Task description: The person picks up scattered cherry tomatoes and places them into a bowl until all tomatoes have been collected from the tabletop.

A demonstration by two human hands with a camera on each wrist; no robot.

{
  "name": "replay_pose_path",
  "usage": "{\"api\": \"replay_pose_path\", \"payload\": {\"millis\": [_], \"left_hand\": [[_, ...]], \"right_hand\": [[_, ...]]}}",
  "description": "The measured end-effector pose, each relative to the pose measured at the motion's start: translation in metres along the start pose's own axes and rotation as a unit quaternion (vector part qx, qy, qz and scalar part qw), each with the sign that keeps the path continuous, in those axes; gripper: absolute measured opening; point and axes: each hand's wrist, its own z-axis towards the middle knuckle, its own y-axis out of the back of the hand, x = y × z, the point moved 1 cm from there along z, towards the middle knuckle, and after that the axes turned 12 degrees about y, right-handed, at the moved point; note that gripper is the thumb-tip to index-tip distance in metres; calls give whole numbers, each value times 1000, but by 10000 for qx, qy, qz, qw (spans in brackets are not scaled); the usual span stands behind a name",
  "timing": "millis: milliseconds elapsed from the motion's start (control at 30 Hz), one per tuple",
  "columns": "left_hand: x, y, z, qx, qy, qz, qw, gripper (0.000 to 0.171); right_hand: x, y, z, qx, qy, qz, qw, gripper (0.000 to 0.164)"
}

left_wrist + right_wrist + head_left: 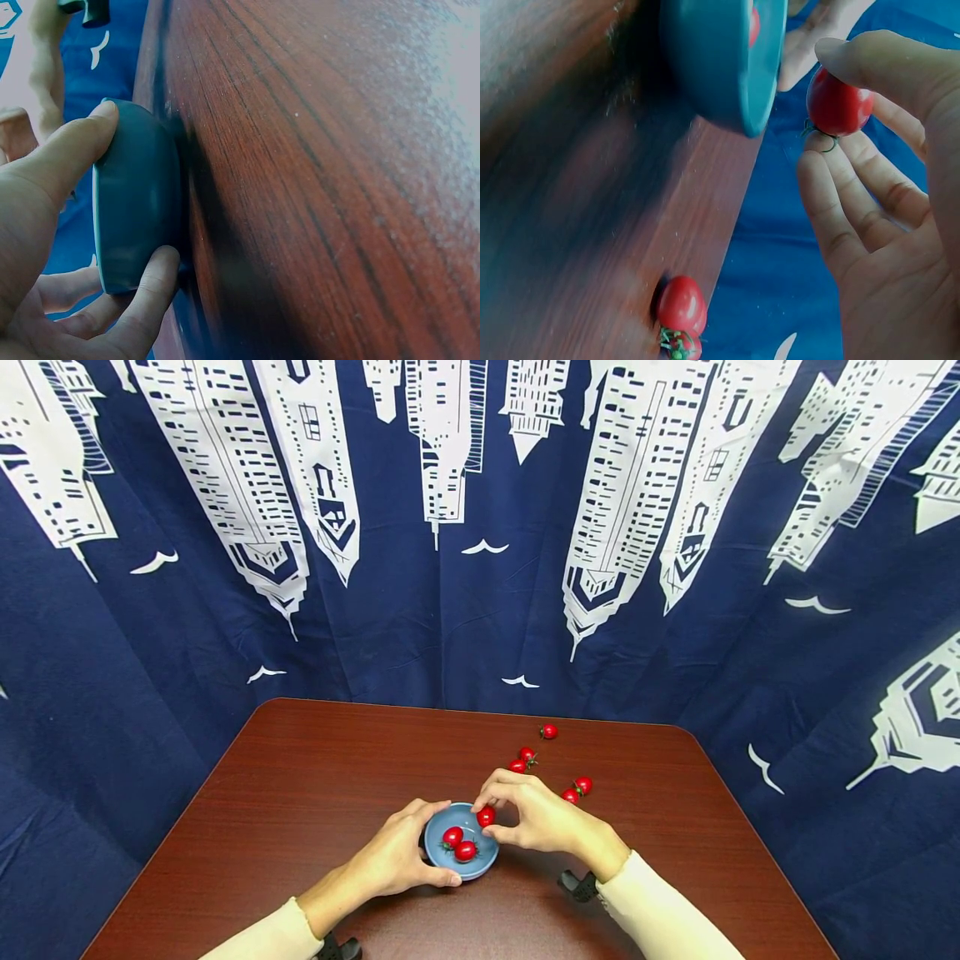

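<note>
My left hand (pixel 401 853) grips a small blue bowl (pixel 459 817) from its left side, thumb at the near rim and fingers around the far side. In the left wrist view the bowl (pixel 139 195) shows its outer wall, held between thumb and fingers. Two red cherry tomatoes lie inside, one (pixel 452 837) behind the other (pixel 466 851). Over the bowl's right rim, my right hand (pixel 536 814) pinches another cherry tomato (pixel 486 816) between thumb and fingertips. The right wrist view shows that tomato (pixel 838 105) with its green stem, apart from the bowl (pixel 712 67).
More cherry tomatoes lie on the brown wooden table (pixel 337 777) beyond and right of my right hand: a pair (pixel 527 754), another pair (pixel 582 786) and a single one (pixel 549 732) farther back. A blue patterned curtain (pixel 450 635) hangs behind the table's far edge.
</note>
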Motion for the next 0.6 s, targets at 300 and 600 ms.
{"api": "replay_pose_path", "payload": {"millis": [300,600], "left_hand": [[-1,1,-1,19,10,-34,10000,109],[-2,0,-1,-33,8,30,10000,110]], "right_hand": [[1,-8,6,181,21,99,9998,27],[2,-11,8,189,102,49,9998,26]]}}
